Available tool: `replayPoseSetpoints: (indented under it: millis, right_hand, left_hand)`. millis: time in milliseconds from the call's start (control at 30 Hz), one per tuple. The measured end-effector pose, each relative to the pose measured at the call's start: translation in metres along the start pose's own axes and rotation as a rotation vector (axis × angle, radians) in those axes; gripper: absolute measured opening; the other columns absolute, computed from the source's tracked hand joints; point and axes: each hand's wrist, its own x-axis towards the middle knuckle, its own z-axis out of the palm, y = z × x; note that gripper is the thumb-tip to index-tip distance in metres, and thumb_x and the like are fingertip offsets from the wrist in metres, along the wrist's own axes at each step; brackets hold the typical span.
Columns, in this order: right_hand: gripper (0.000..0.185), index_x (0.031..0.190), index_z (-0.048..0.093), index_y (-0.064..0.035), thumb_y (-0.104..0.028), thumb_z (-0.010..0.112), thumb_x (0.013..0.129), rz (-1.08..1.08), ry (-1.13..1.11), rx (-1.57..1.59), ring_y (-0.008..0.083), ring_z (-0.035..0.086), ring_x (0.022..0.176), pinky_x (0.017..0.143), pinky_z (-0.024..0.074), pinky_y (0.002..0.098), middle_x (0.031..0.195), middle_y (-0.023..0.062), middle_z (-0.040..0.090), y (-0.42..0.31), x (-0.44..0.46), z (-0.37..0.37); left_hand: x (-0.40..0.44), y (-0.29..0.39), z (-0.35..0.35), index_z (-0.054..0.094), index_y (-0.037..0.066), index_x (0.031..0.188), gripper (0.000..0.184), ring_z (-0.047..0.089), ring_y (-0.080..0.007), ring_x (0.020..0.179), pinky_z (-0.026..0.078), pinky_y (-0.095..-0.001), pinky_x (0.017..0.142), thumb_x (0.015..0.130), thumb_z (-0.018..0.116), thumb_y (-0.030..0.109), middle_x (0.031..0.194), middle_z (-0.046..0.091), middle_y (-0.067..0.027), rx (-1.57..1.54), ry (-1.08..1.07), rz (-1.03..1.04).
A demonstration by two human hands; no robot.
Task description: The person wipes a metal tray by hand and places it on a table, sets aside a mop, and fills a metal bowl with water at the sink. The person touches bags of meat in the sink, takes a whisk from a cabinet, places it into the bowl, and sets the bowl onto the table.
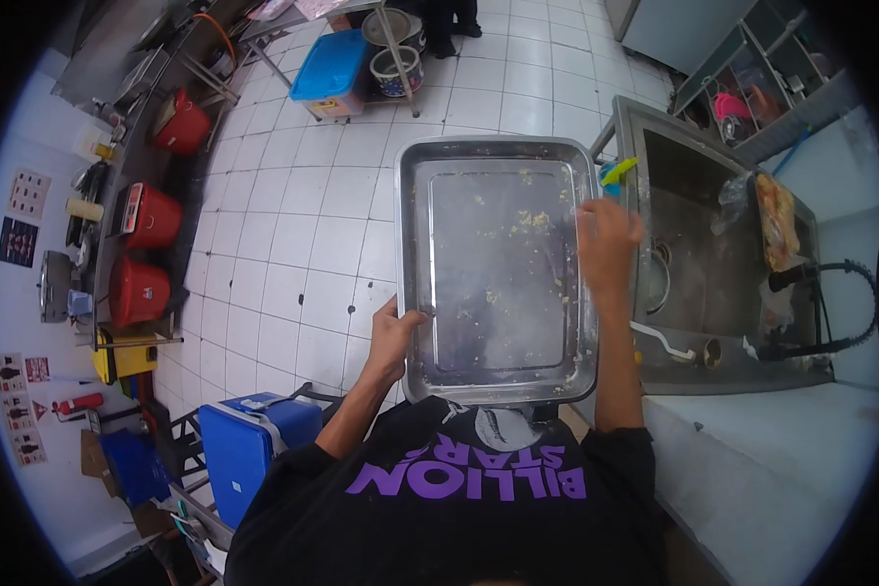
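A rectangular metal tray is held in front of my body, its inside scattered with yellowish crumbs. My left hand grips its left side, thumb over the rim and fingers beneath. At the tray's right rim is my right hand, closed and slightly blurred; whether it grips the rim or holds something small cannot be made out. Just beyond that hand, by the sink edge, there is a yellow-green and blue object, perhaps a spray-bottle head.
To the right is a metal sink with a black hose tap and a bagged food item. Red buckets line the left counter. A blue cooler box stands at lower left; a blue-lidded bin and a person's legs are ahead.
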Motion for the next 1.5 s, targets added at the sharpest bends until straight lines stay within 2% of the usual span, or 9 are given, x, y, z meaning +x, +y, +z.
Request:
replayPoseSetpoints:
  millis: [133, 400, 633, 933, 1000, 1033, 1133, 1233, 1500]
  right_hand:
    - [0.024, 0.100, 0.061, -0.0018, -0.012, 0.061, 0.078, 0.527, 0.169, 0.122, 0.0299, 0.060, 0.094, 0.083, 0.0443, 0.0348, 0.102, 0.0151, 0.062, 0.074, -0.024, -0.032]
    - [0.049, 0.130, 0.043, -0.0037, -0.018, 0.058, 0.087, 0.683, -0.001, 0.379, 0.0211, 0.053, 0.105, 0.090, 0.0407, 0.0317, 0.117, 0.0136, 0.055, 0.106, -0.103, -0.027]
    - [0.048, 0.129, 0.044, -0.0050, -0.024, 0.058, 0.088, 0.907, -0.138, 0.838, 0.0227, 0.050, 0.113, 0.097, 0.0357, 0.0332, 0.120, 0.0137, 0.054, 0.036, -0.102, -0.044]
    - [0.035, 0.125, 0.050, -0.0056, -0.018, 0.049, 0.092, 0.716, -0.166, 0.809, 0.0168, 0.052, 0.110, 0.096, 0.0366, 0.0299, 0.119, 0.0096, 0.056, 0.042, -0.113, -0.019]
    - [0.030, 0.116, 0.055, -0.0005, -0.016, 0.044, 0.093, 0.971, -0.046, 1.258, 0.0113, 0.061, 0.080, 0.067, 0.0507, 0.0227, 0.098, 0.0065, 0.061, 0.021, -0.105, -0.018]
    - [0.030, 0.116, 0.055, -0.0005, -0.016, 0.044, 0.093, 0.964, -0.054, 1.257, 0.0113, 0.061, 0.080, 0.067, 0.0507, 0.0227, 0.098, 0.0065, 0.061, 0.018, -0.105, -0.016]
    - [0.032, 0.121, 0.052, -0.0002, -0.012, 0.044, 0.092, 0.864, -0.247, 1.082, 0.0131, 0.058, 0.092, 0.080, 0.0472, 0.0260, 0.108, 0.0089, 0.059, 0.023, -0.110, -0.006]
    - [0.031, 0.119, 0.052, 0.0015, -0.010, 0.044, 0.091, 0.841, -0.229, 1.173, 0.0119, 0.059, 0.082, 0.071, 0.0494, 0.0237, 0.101, 0.0076, 0.061, 0.029, -0.128, 0.026]
    - [0.041, 0.125, 0.044, -0.0026, -0.026, 0.040, 0.092, 1.197, -0.209, 1.617, 0.0209, 0.051, 0.107, 0.092, 0.0412, 0.0361, 0.118, 0.0085, 0.052, -0.031, -0.144, 0.067]
  left_hand:
    - [0.004, -0.005, -0.006, 0.058, -0.004, 0.099, 0.027, 0.057, -0.0123, 0.070, 0.046, -0.0247, 0.064, 0.072, 0.052, 0.000, 0.084, 0.061, -0.0075, -0.009, 0.051, -0.007]
    - [0.008, 0.005, -0.016, 0.055, 0.001, 0.089, 0.020, 0.056, -0.0145, 0.066, 0.049, -0.0270, 0.058, 0.069, 0.054, 0.002, 0.078, 0.056, -0.0066, -0.119, 0.037, -0.101]
    - [0.009, 0.014, -0.012, 0.054, -0.001, 0.093, 0.023, 0.057, -0.0133, 0.066, 0.049, -0.0261, 0.058, 0.071, 0.053, 0.001, 0.079, 0.057, -0.0065, -0.175, 0.009, -0.141]
    - [0.010, 0.010, -0.016, 0.053, -0.002, 0.096, 0.025, 0.057, -0.0138, 0.068, 0.048, -0.0262, 0.059, 0.071, 0.052, 0.001, 0.081, 0.057, -0.0066, -0.165, 0.000, -0.129]
    - [0.008, 0.010, -0.016, 0.053, -0.002, 0.096, 0.025, 0.056, -0.0133, 0.067, 0.048, -0.0257, 0.060, 0.071, 0.051, 0.001, 0.080, 0.057, -0.0071, -0.169, -0.005, -0.117]
    - [0.006, 0.011, -0.016, 0.053, -0.002, 0.096, 0.025, 0.056, -0.0133, 0.067, 0.048, -0.0257, 0.060, 0.071, 0.051, 0.001, 0.080, 0.057, -0.0071, -0.176, -0.001, -0.113]
    - [0.002, 0.012, -0.019, 0.054, -0.003, 0.096, 0.025, 0.055, -0.0133, 0.064, 0.047, -0.0256, 0.059, 0.071, 0.051, 0.000, 0.078, 0.057, -0.0079, -0.194, 0.016, -0.103]
    - [-0.001, 0.002, -0.031, 0.056, -0.003, 0.096, 0.027, 0.056, -0.0133, 0.064, 0.046, -0.0258, 0.057, 0.070, 0.051, 0.000, 0.078, 0.058, -0.0073, -0.177, 0.111, -0.041]
    - [-0.004, -0.002, -0.065, 0.056, -0.003, 0.097, 0.027, 0.055, -0.0130, 0.065, 0.046, -0.0261, 0.058, 0.071, 0.051, -0.001, 0.078, 0.058, -0.0067, -0.288, 0.347, 0.018]
